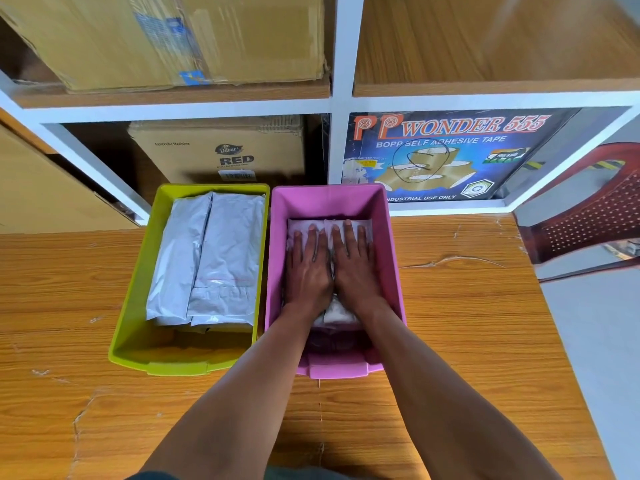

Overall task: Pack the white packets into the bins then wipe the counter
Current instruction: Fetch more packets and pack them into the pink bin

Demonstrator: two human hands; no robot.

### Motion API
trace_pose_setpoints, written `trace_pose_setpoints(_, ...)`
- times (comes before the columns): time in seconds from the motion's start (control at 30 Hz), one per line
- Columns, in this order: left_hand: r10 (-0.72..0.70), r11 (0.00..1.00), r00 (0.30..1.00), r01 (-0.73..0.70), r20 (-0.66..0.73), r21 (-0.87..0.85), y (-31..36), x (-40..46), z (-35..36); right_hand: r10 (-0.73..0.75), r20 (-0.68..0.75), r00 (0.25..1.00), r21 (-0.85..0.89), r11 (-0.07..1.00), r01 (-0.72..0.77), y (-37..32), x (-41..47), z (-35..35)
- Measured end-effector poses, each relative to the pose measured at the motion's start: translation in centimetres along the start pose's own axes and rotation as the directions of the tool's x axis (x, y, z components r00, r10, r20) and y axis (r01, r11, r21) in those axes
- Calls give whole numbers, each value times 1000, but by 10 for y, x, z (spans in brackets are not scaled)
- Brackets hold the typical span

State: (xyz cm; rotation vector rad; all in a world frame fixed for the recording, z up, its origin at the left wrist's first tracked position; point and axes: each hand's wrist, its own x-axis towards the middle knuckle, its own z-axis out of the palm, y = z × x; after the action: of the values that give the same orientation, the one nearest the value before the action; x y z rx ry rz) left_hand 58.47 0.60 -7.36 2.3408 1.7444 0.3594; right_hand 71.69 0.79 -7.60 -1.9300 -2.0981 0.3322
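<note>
Two bins stand side by side on the wooden counter (485, 323). The yellow-green bin (138, 271) on the left holds white packets (221, 258) lying lengthwise. In the pink bin (329, 202) on the right lie more white packets (349, 224), mostly covered by my hands. My left hand (310, 268) and my right hand (356, 261) lie flat next to each other inside the pink bin. Their straight fingers press down on the packets.
A white-framed shelf (341, 98) rises right behind the bins, holding cardboard boxes (221, 150) and a blue tape carton (446, 154). A red plastic chair (588, 209) stands off the counter's far right corner. Bare counter lies on both sides of the bins.
</note>
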Motion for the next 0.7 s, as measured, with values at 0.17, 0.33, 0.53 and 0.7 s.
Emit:
trace_pose_setpoints(0.17,-13,1000,1000,13,27,-1,4,-1,-6,17,39,999,-14,1000,-17,0,1,0)
trace_pose_setpoints(0.33,-23,1000,989,22,143,8,4,4,-18,37,116,993,-30,999,-34,-4,3,-15)
trace_pose_setpoints(0.53,-122,971,985,143,120,-191,27,-1,-69,20,45,999,12,1000,-20,-18,-7,-43)
trace_pose_setpoints(0.7,-92,968,995,80,-38,-237,38,-25,-106,35,-50,998,32,999,-33,-40,-29,-76)
